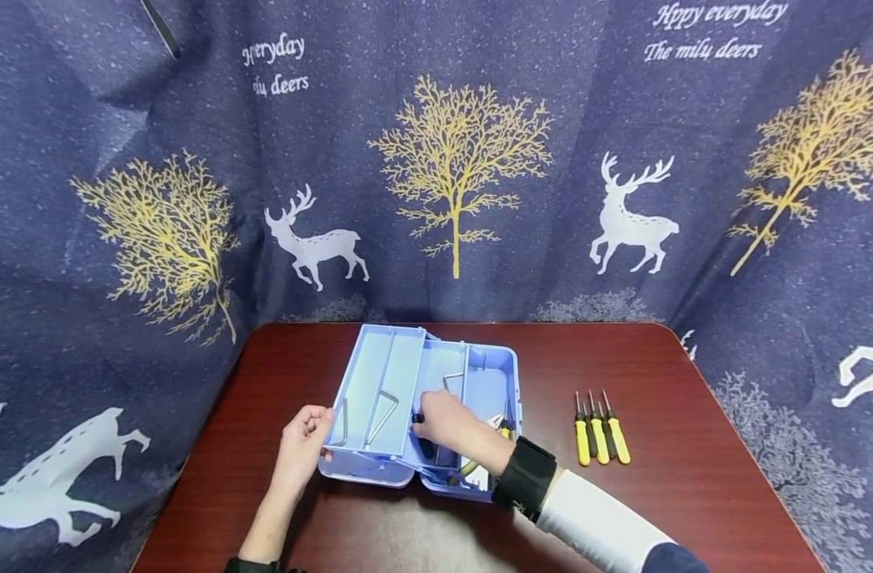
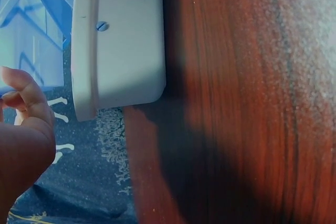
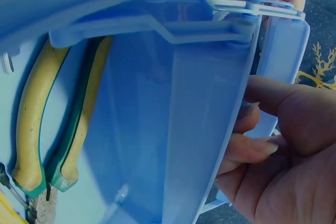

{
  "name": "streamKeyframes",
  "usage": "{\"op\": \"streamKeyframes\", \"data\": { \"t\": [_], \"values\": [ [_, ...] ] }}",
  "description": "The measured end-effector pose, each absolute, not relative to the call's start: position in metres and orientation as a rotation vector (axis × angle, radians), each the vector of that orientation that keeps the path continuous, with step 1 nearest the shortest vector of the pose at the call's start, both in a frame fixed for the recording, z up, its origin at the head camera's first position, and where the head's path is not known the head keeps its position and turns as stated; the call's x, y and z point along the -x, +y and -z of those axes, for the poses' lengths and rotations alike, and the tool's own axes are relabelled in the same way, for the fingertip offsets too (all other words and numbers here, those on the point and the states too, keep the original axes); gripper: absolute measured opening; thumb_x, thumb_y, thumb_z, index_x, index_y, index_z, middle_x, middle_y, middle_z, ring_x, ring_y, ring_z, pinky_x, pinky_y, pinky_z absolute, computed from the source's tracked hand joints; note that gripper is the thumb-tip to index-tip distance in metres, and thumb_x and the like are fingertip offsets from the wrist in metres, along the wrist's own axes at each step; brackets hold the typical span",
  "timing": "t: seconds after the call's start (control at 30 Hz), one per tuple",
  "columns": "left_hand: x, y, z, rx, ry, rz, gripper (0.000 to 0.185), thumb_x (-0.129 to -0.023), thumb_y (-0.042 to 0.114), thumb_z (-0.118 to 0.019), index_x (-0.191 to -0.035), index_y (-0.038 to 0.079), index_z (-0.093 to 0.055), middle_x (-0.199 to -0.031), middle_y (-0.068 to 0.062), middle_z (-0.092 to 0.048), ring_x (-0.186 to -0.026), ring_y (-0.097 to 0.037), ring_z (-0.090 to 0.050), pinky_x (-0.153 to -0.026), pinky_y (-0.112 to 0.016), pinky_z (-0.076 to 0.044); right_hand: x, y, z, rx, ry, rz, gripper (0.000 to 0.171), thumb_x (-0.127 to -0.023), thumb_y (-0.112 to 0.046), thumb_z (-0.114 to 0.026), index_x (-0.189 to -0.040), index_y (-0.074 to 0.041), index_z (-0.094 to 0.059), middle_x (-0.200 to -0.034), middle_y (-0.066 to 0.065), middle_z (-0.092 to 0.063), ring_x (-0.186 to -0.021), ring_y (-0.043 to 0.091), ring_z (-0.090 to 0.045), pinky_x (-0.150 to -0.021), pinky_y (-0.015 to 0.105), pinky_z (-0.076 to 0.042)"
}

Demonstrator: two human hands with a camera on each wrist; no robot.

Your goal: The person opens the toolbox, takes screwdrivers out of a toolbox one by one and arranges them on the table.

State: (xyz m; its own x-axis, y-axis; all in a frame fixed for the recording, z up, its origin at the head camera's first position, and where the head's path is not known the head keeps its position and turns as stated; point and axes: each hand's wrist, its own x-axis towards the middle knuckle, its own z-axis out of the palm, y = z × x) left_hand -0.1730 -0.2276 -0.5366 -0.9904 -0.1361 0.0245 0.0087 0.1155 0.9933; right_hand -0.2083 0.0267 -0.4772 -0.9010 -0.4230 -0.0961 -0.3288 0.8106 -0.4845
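Note:
A light blue toolbox [image 1: 493,368] stands unfolded on the table, its trays stepped out to the left. At the outer tray's [image 1: 368,358] left edge, my left hand [image 1: 302,446] pinches the rim between thumb and fingers. My right hand [image 1: 443,422] reaches across the box; in the right wrist view its curled fingers [image 3: 247,148] grip a blue tray wall [image 3: 205,108]. Bent metal hex keys [image 1: 383,418] lie in the outer tray, another [image 1: 452,376] in the inner tray. Pliers with yellow-green handles [image 3: 34,114] lie in the bottom compartment, partly hidden by my right arm.
Three yellow-and-black screwdrivers [image 1: 601,438] lie side by side on the reddish-brown table [image 1: 665,382], right of the box. A dark blue curtain [image 1: 479,183] printed with deer and trees hangs behind and at both sides. Folding hinge arms [image 3: 110,24] join the trays to the box.

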Motion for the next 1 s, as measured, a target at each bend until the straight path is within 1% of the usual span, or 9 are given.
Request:
{"op": "streamKeyframes", "data": {
  "t": [0.2, 0.3, 0.4, 0.5, 0.57, 0.63, 0.73, 0.87, 1.0],
  "values": [
    [0.172, -0.226, 0.538, -0.144, -2.268, 2.033, 0.023, -0.106, 0.01, -0.061, -0.109, -0.012, -0.058, -0.071, -0.001, -0.058, -0.049, -0.01, -0.052, -0.045, -0.022, -0.05, 0.211, 0.03, 0.479, 0.569, 2.751, 0.693, 0.043, -0.088, -0.014, -0.079, -0.056, -0.014, -0.049, -0.053, -0.006, -0.042, -0.052, 0.011, -0.042, -0.052, 0.025, -0.039],
    [0.171, -0.226, 0.539, -0.151, -2.275, 2.033, 0.023, -0.105, 0.01, -0.061, -0.11, -0.012, -0.058, -0.071, -0.001, -0.058, -0.049, -0.011, -0.052, -0.045, -0.022, -0.05, 0.212, 0.033, 0.478, 0.566, 2.721, 0.683, 0.039, -0.086, -0.013, -0.077, -0.054, -0.013, -0.055, -0.052, -0.006, -0.043, -0.054, 0.011, -0.041, -0.053, 0.024, -0.039],
    [0.17, -0.226, 0.54, -0.144, -2.282, 2.029, 0.023, -0.105, 0.011, -0.061, -0.11, -0.012, -0.058, -0.07, -0.002, -0.059, -0.048, -0.011, -0.052, -0.045, -0.022, -0.049, 0.21, 0.036, 0.476, 0.544, 2.699, 0.668, 0.031, -0.084, -0.014, -0.076, -0.057, -0.013, -0.06, -0.055, -0.007, -0.047, -0.056, 0.01, -0.042, -0.054, 0.023, -0.038],
    [0.169, -0.227, 0.542, -0.132, -2.286, 2.02, 0.023, -0.105, 0.011, -0.061, -0.11, -0.012, -0.058, -0.07, -0.002, -0.059, -0.048, -0.011, -0.051, -0.045, -0.022, -0.049, 0.207, 0.04, 0.473, 0.527, 2.669, 0.694, 0.033, -0.084, -0.012, -0.074, -0.057, -0.014, -0.057, -0.056, -0.008, -0.045, -0.055, 0.009, -0.04, -0.051, 0.021, -0.034],
    [0.169, -0.227, 0.542, -0.126, -2.286, 2.015, 0.023, -0.106, 0.011, -0.061, -0.109, -0.012, -0.058, -0.07, -0.002, -0.059, -0.048, -0.011, -0.051, -0.045, -0.022, -0.05, 0.205, 0.043, 0.472, 0.53, 2.651, 0.725, 0.037, -0.085, -0.011, -0.073, -0.055, -0.015, -0.051, -0.055, -0.008, -0.04, -0.053, 0.009, -0.037, -0.05, 0.022, -0.03],
    [0.169, -0.228, 0.543, -0.116, -2.29, 2.01, 0.023, -0.106, 0.011, -0.061, -0.11, -0.012, -0.058, -0.07, -0.001, -0.059, -0.048, -0.011, -0.052, -0.045, -0.023, -0.05, 0.203, 0.048, 0.47, 0.553, 2.654, 0.756, 0.037, -0.085, -0.009, -0.072, -0.056, -0.016, -0.05, -0.055, -0.008, -0.038, -0.053, 0.009, -0.035, -0.05, 0.022, -0.028],
    [0.17, -0.228, 0.543, -0.112, -2.291, 2.01, 0.023, -0.106, 0.011, -0.061, -0.11, -0.012, -0.059, -0.07, -0.002, -0.059, -0.048, -0.011, -0.052, -0.045, -0.023, -0.05, 0.201, 0.058, 0.466, 0.576, 2.669, 0.777, 0.035, -0.085, -0.01, -0.071, -0.057, -0.015, -0.052, -0.056, -0.009, -0.039, -0.054, 0.009, -0.038, -0.05, 0.022, -0.03],
    [0.172, -0.23, 0.541, -0.117, -2.291, 2.006, 0.023, -0.106, 0.011, -0.061, -0.111, -0.011, -0.058, -0.07, -0.002, -0.06, -0.05, -0.011, -0.052, -0.045, -0.023, -0.05, 0.2, 0.076, 0.459, 0.601, 2.714, 0.778, 0.029, -0.086, -0.011, -0.071, -0.061, -0.012, -0.057, -0.059, -0.008, -0.045, -0.057, 0.009, -0.043, -0.053, 0.023, -0.035],
    [0.173, -0.23, 0.538, -0.129, -2.289, 1.996, 0.022, -0.106, 0.011, -0.061, -0.11, -0.011, -0.059, -0.071, -0.001, -0.06, -0.05, -0.01, -0.052, -0.046, -0.022, -0.05, 0.2, 0.096, 0.45, 0.599, 2.756, 0.802, 0.017, -0.087, -0.01, -0.072, -0.072, -0.008, -0.064, -0.066, -0.006, -0.052, -0.061, 0.009, -0.046, -0.056, 0.023, -0.04]
  ]
}}
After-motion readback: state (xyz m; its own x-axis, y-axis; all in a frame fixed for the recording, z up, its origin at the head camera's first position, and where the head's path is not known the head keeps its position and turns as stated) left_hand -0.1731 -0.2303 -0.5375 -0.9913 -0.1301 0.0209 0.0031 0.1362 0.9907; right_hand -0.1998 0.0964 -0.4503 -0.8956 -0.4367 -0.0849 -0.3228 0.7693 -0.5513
